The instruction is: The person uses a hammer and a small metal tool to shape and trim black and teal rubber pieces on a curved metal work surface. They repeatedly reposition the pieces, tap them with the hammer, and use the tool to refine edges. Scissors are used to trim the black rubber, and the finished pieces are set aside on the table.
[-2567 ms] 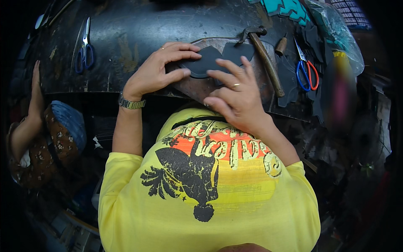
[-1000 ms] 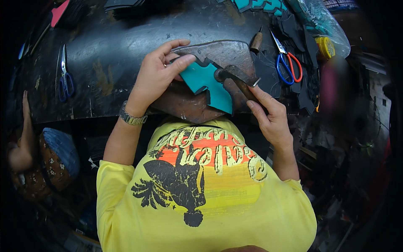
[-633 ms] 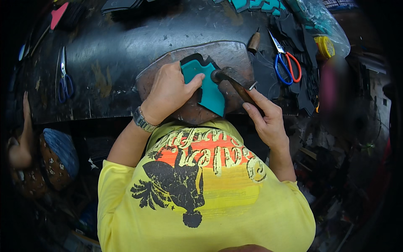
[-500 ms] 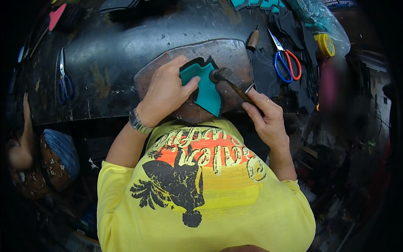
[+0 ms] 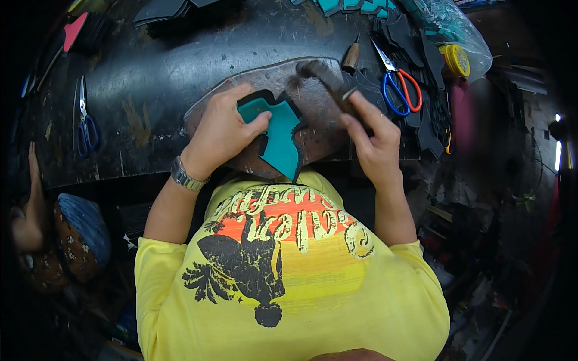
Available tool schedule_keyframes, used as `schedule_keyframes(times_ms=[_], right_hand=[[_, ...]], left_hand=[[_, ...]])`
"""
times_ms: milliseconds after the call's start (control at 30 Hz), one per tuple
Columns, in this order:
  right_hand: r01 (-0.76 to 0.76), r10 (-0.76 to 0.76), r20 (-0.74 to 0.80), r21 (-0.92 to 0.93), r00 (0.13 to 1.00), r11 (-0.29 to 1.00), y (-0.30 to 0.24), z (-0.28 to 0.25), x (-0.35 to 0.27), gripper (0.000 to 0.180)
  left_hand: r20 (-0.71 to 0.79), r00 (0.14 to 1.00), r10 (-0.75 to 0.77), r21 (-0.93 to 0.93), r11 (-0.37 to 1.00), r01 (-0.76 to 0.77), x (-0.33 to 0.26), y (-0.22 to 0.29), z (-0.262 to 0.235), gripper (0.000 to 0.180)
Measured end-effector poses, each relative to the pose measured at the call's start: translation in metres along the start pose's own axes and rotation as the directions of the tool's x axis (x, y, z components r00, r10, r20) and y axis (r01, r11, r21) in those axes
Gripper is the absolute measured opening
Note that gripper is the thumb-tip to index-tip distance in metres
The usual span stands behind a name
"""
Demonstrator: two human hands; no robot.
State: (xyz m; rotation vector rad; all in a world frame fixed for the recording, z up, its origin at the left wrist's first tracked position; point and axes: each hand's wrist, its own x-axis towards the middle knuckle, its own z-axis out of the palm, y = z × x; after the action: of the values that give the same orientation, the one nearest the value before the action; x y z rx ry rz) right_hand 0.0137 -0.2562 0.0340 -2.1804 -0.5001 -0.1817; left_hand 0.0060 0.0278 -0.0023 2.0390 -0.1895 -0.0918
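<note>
My left hand [image 5: 226,124] pinches a teal piece [image 5: 279,136] with a black edge, its thumb on the teal face and the fingers behind. The piece looks like cut leather or fabric; its right edge is notched. Under it lies a worn brown board [image 5: 319,135] on the bench. My right hand [image 5: 374,135] grips a hammer [image 5: 330,77] by its handle. The hammer's head is blurred and stands apart from the teal piece, over the board's far right part.
Right of the board lie an awl [image 5: 351,56], red-and-blue-handled scissors [image 5: 397,84], dark cut pieces [image 5: 428,120] and a yellow round container [image 5: 456,59]. Other scissors [image 5: 86,123] lie on the left. Teal pieces [image 5: 355,6] and a plastic bag [image 5: 463,30] are at the back. Another person's arm [image 5: 34,198] shows at left.
The hammer has lifted off the teal piece's right edge and moved away from me. My left hand and the piece have shifted slightly left, and the piece is turned a little.
</note>
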Motion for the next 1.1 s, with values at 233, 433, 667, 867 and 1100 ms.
schedule_keyframes(times_ms=[233,433,667,867,1100], right_hand=[[0.036,-0.076,-0.087,-0.395,0.993,0.918,0.025,0.022,0.045,0.048],[0.034,-0.015,0.037,-0.574,0.999,0.818,0.02,0.036,0.045,0.047],[0.08,-0.059,0.056,-0.519,0.997,0.851,0.024,0.033,0.051,0.048],[0.074,-0.079,-0.074,-0.06,0.994,0.995,0.009,0.023,0.051,0.042],[-0.001,0.006,0.198,-0.024,0.98,1.0,-0.037,-0.021,-0.017,0.049]], left_hand=[[-0.077,0.981,0.178,0.033,0.984,-0.176,-0.022,0.005,0.009,0.03],[-0.132,0.962,0.238,0.11,0.968,-0.224,-0.029,0.009,0.015,0.032],[-0.131,0.944,0.304,0.127,0.949,-0.288,-0.027,0.009,0.019,0.032],[-0.139,0.948,0.285,0.134,0.954,-0.267,-0.033,0.009,0.019,0.037],[-0.088,0.951,0.295,0.174,0.945,-0.277,-0.034,0.012,0.016,0.04]])
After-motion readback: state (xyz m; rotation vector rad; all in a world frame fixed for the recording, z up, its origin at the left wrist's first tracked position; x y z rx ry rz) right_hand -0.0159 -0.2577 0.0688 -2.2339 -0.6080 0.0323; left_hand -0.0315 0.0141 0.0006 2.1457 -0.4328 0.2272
